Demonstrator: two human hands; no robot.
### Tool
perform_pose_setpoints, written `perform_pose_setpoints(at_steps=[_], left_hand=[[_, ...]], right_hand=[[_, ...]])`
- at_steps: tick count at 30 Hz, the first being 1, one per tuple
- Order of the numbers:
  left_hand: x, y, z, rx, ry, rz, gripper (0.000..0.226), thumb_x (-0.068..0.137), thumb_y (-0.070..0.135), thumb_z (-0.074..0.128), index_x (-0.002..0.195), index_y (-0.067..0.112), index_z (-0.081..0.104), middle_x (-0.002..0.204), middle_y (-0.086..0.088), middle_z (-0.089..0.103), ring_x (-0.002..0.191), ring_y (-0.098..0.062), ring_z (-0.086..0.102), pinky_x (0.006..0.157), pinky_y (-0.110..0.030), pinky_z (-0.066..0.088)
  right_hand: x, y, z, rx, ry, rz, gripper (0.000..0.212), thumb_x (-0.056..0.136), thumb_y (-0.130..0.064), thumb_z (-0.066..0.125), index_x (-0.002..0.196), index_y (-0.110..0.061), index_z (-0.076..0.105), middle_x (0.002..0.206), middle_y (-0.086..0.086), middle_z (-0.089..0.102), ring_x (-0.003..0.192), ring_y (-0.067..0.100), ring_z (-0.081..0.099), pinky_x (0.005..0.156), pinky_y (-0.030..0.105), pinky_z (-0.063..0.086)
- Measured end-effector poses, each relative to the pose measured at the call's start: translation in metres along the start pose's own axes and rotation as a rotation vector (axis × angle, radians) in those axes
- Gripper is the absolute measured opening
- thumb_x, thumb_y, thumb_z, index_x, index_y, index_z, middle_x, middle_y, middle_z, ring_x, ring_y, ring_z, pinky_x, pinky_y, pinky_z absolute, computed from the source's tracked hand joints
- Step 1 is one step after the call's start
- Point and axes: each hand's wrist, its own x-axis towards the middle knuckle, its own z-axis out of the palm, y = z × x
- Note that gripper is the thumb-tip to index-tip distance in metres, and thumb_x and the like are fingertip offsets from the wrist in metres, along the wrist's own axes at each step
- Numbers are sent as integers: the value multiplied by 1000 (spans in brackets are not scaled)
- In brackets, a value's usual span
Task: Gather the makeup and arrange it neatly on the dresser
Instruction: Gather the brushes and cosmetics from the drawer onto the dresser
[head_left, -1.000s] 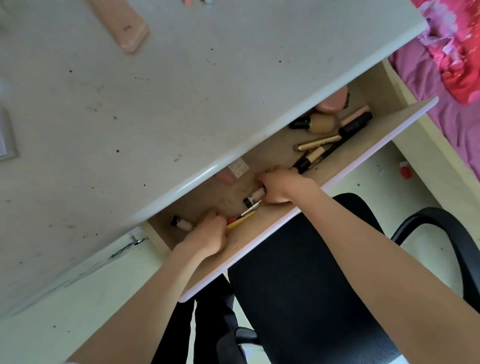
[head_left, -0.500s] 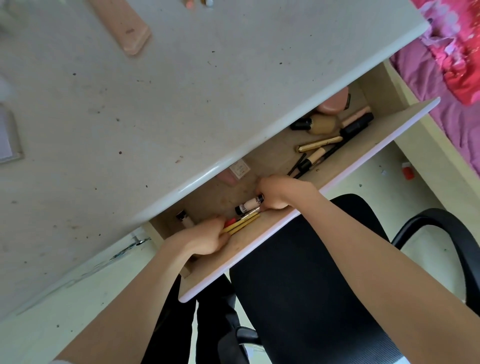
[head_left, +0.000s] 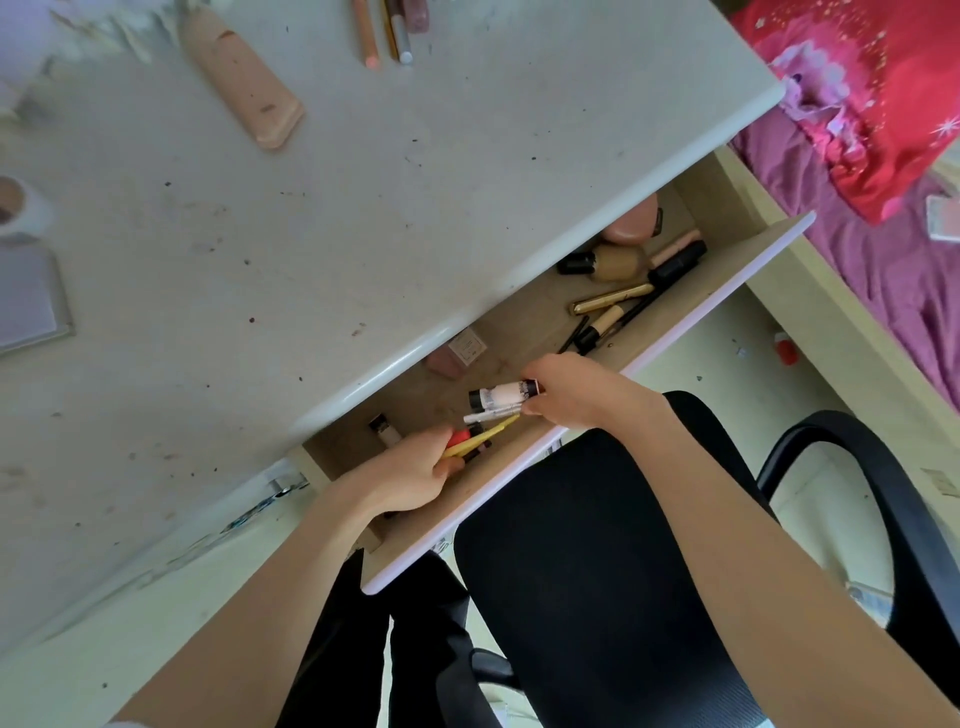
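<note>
The dresser's open drawer (head_left: 691, 332) holds scattered makeup. My right hand (head_left: 576, 389) grips a pale pink tube with black caps (head_left: 501, 397) and a thin white pencil (head_left: 488, 415) just above the drawer floor. My left hand (head_left: 410, 470) holds a yellow pencil (head_left: 480, 436) and a red-tipped item (head_left: 460, 436) at the drawer's left end. A small bottle (head_left: 382, 428) lies beside it. Further right lie a gold tube (head_left: 610, 299), a tan bottle (head_left: 618, 262), a black wand (head_left: 675, 265) and a pink compact (head_left: 631, 226). On the dresser top (head_left: 363, 208) rest a peach tube (head_left: 244, 83) and several pencils (head_left: 384, 31).
A black office chair (head_left: 597, 571) stands right under the drawer front. A bed with pink and red bedding (head_left: 883, 130) lies to the right. A grey palette (head_left: 26, 301) and a round jar (head_left: 21, 208) sit at the dresser's left edge. A small pink box (head_left: 465, 348) lies under the dresser lip.
My right hand has lifted the pink tube and white pencil a little and turned them. My left hand has drawn back toward the drawer front with the yellow pencil. The view has tilted up.
</note>
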Motion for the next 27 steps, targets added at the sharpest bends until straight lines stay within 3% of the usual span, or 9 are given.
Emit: perform_pose_setpoints(at_steps=[3,6,10,14,18,24,27], left_hand=[[-10,13,-11,-81,34,51,14,99,32,36,111,28,42,104,0,56,95,-10,56,80,-24,44],[-22,31,-30,-264,54,116,21,98,32,38,118,27,43,99,0,58,96,-12,58,88,-29,47],[-35,45,-60,-636,109,207,10,97,18,43,101,22,51,81,-2,56,81,-14,60,87,-34,49],[-34,46,-93,-1002,178,91,9,94,12,45,97,10,54,85,-5,59,83,-19,60,81,-36,48],[-17,50,-128,-1358,303,-52,6,94,6,48,98,2,52,88,-12,60,83,-25,63,76,-40,51],[16,69,-187,-1354,466,-52,12,97,4,43,108,-1,44,79,-12,56,72,-26,62,74,-40,54],[36,79,-216,-1277,515,-70,5,96,2,41,97,1,47,78,-11,57,68,-24,62,67,-36,54]], right_hand=[[-15,2,-11,261,68,-30,6,94,-19,52,93,-14,56,89,4,62,72,15,54,63,26,43],[-24,-1,-23,563,139,-91,9,95,-18,51,88,-20,55,85,-2,66,76,11,61,70,25,49],[-22,-14,-37,732,263,-121,18,96,-19,49,103,-5,57,85,2,66,73,13,61,69,22,50],[-7,-29,-51,856,347,-86,24,96,-19,49,105,3,55,82,2,64,70,12,58,64,19,51],[18,-42,-68,964,424,-26,13,96,-17,49,97,-6,54,80,2,60,64,10,57,59,15,51],[60,-58,-105,1009,522,80,16,95,-16,50,101,-2,56,74,4,58,60,13,56,66,24,53],[80,-62,-125,1013,577,118,14,94,-16,51,98,-3,56,71,5,58,62,17,56,75,34,54]])
